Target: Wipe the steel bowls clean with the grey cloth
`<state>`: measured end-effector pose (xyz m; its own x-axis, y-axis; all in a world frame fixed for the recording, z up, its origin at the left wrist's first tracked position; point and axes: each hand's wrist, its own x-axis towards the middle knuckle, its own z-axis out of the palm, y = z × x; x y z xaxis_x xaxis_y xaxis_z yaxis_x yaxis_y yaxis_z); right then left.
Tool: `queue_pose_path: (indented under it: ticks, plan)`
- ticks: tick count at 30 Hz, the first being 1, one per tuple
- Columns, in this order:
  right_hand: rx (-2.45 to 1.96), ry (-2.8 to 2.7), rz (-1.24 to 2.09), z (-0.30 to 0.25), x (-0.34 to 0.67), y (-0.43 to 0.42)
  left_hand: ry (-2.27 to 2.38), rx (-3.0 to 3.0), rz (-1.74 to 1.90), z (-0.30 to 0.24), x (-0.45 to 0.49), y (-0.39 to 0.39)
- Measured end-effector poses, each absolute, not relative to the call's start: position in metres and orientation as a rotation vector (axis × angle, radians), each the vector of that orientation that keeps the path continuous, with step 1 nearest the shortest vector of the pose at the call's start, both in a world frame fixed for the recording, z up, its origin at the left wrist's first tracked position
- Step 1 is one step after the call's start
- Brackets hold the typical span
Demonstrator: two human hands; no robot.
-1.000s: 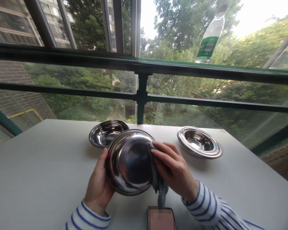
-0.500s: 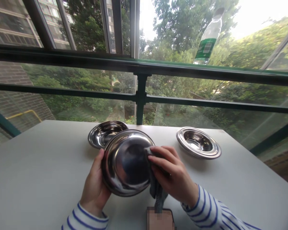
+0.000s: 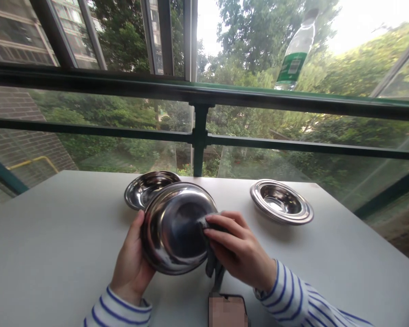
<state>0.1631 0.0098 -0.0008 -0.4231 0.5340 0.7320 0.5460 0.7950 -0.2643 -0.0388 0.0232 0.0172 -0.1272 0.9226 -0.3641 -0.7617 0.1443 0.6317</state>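
Note:
A shiny stainless steel bowl [image 3: 177,227] is tilted up above the table, its underside turned toward me. My left hand [image 3: 132,259] grips its left rim, thumb along the edge and the other fingers hidden behind. Bunched in my right hand [image 3: 241,247] is a dark grey cloth [image 3: 215,265], pressed against the right part of the bowl's bottom; its loose end hangs below. Behind the held bowl, a second steel bowl [image 3: 146,188] sits face up on the table, partly covered by the first.
On the white table [image 3: 61,245], wide-rimmed steel bowls [image 3: 282,202], seemingly stacked, stand at the right. A phone-like object [image 3: 226,311], its screen pixelated, lies at the near edge. A green railing [image 3: 122,86] runs behind the table, and a plastic bottle [image 3: 295,63] stands above it.
My right hand with the cloth has slid left across the bowl's bottom, nearer its middle. The held bowl and my left hand have shifted slightly left.

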Motion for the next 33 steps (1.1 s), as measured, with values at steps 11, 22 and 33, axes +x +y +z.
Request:
queue_pose_path:
  ticks: [11,22,33]
  plan:
    - [-0.725,-2.229,-0.156,0.005,0.163,0.004,0.868,0.229,1.472,0.018,-0.04,0.025]
    - [-0.879,-1.834,-0.082,0.006,0.173,0.007,0.887,0.256,1.504,0.019,-0.039,0.026]
    - [-0.741,-2.122,-0.323,0.01,0.168,0.002,0.807,0.259,1.376,0.013,-0.041,0.024]
